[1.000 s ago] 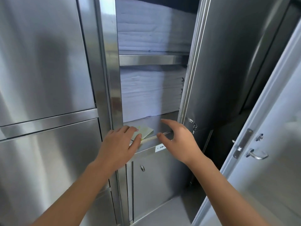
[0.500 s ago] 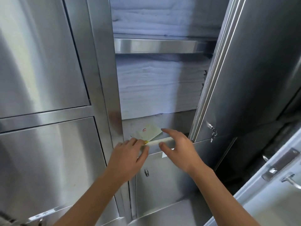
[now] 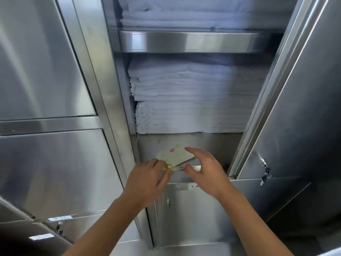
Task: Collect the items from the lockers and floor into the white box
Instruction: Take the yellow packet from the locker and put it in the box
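Pinching a yellow-tipped stick (image 3: 169, 166) at the shelf (image 3: 212, 145) front edge, the left hand (image 3: 147, 180) curls; the right hand (image 3: 206, 172) spreads its fingers (image 3: 193, 151) wide. Folded white linens (image 3: 193, 100) fill the steel locker (image 3: 46, 71) behind.

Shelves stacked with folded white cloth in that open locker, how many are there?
2. An upper pile sits above the steel shelf edge; a lower pile sits under it, behind the pale card. More may be hidden above the frame.

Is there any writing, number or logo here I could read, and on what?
Red oval logo on the pale packet: too blurred to read.
White label on the lower locker door: half hidden by the right hand, unreadable.
Label strip at lower left: too blurred.
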`<act>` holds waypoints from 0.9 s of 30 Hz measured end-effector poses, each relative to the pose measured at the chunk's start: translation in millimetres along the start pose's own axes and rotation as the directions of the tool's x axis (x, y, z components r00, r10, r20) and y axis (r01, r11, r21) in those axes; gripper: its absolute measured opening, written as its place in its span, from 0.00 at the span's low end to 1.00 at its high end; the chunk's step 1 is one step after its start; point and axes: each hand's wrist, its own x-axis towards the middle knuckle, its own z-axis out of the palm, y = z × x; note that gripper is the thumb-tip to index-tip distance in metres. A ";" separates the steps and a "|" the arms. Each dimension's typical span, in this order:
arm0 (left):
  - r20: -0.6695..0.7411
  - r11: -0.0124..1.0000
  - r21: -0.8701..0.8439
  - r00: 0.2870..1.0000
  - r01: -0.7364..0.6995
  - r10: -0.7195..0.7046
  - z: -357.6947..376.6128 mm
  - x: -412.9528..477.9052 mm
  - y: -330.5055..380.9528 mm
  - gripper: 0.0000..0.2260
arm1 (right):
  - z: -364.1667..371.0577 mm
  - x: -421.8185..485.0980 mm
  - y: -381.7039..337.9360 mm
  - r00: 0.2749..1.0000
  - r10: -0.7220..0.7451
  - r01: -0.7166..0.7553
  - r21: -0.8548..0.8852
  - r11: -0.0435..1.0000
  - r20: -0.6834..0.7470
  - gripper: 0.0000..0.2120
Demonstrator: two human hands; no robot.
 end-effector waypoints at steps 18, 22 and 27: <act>-0.027 0.995 -0.033 0.995 0.096 -0.097 17.9 12.8 1.9 0.22 | 42.5 66.4 48.6 0.969 -0.101 0.140 -0.164 0.977 0.224 0.29; -0.033 0.993 -0.012 0.993 0.117 -0.117 15.9 18.3 -0.1 0.21 | 53.3 82.6 57.1 0.956 -0.126 0.183 -0.205 0.961 0.264 0.30; -0.037 0.991 -0.017 0.990 0.136 -0.137 17.0 21.0 -2.2 0.23 | 63.3 86.8 70.4 0.938 -0.154 0.241 -0.265 0.934 0.311 0.32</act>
